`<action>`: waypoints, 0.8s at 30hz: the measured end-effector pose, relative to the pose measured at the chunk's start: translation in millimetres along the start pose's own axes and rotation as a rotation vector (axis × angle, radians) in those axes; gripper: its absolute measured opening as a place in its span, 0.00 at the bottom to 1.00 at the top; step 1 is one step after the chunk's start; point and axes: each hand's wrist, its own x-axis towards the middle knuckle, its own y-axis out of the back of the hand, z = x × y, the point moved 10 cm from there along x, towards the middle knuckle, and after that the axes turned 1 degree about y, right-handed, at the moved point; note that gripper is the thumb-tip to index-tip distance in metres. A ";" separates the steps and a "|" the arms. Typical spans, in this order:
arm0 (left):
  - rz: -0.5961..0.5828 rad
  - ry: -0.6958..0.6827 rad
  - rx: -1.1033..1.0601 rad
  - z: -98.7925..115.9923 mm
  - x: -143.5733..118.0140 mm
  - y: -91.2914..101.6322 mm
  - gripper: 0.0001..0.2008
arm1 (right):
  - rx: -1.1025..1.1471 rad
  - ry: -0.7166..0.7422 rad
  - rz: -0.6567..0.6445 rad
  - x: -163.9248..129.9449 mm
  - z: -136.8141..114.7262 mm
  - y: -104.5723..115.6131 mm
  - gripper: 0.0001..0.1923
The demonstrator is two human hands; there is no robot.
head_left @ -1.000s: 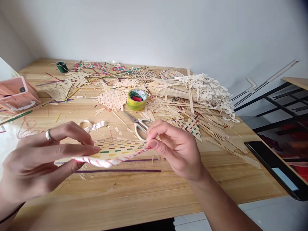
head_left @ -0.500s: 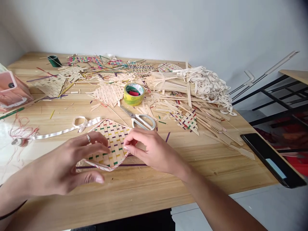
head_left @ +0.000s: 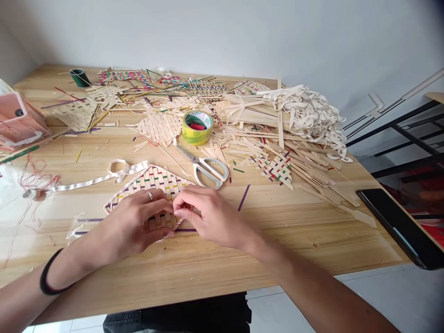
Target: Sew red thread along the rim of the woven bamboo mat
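Note:
A small woven bamboo-strip panel (head_left: 156,180) with coloured pieces and a pale border lies before me on the table. My left hand (head_left: 142,219), with a ring on one finger, is closed over its near edge, thumb below and fingers above. Right beside it, my right hand (head_left: 208,215) pinches at the panel's right edge, fingertips nearly touching the left ones. Whatever sits in that pinch is too small or hidden to make out. White-handled scissors (head_left: 210,172) lie just beyond the right hand. A white ribbon (head_left: 83,186) runs left from the panel's far edge.
A yellow tape roll (head_left: 197,132) stands mid-table amid woven pieces and loose strips. Behind it lies a bundle of strips with a white ribbon heap (head_left: 308,115). A pink box (head_left: 22,120) and tangled red thread (head_left: 38,175) are left; a phone (head_left: 398,226) lies at the right edge.
My left hand has moved right and closed at the panel's edge, meeting the right hand. The right hand stays pinched. The panel has turned slightly, and the view has shifted a little.

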 end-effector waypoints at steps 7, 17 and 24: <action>0.000 0.013 -0.001 -0.9 -1.9 -1.5 0.08 | 0.060 -0.021 0.000 0.5 0.7 2.3 0.10; -0.043 -0.070 0.000 21.8 -2.4 1.7 0.08 | -0.009 -0.081 -0.019 -0.8 6.0 7.5 0.06; -0.056 -0.077 0.000 23.7 -4.0 -0.6 0.06 | -0.044 -0.082 -0.046 -2.0 8.6 3.0 0.07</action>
